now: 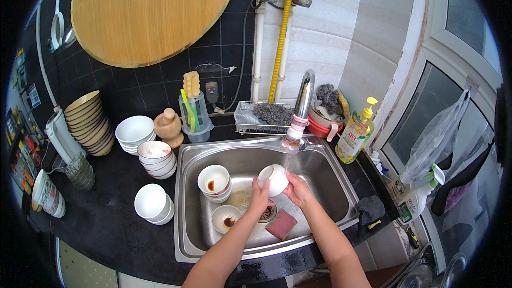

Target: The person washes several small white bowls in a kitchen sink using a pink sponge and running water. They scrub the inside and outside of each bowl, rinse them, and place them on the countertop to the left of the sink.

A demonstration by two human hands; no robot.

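Both hands grip a small white bowl (274, 179) over the sink (184, 234), close under the running tap (304, 98). My left hand (260, 197) closes on its left side, and my right hand (298, 188) holds its right side. The bowl is tilted, with water falling beside my right hand. Below my hands a reddish-brown cloth or sponge (281, 225) lies on the sink floor next to the drain (269, 213). To the left in the sink sit a stack of white bowls (214, 177) and a single bowl (226, 218), both with dark brown residue inside.
Several stacks of white bowls (153, 202) stand on the black counter left of the sink, with a wooden mortar (168, 128) and tan bowls (88, 122) behind. A yellow-pump soap bottle (354, 133) stands right of the tap. A wire rack (264, 117) holds scouring pads at the back.
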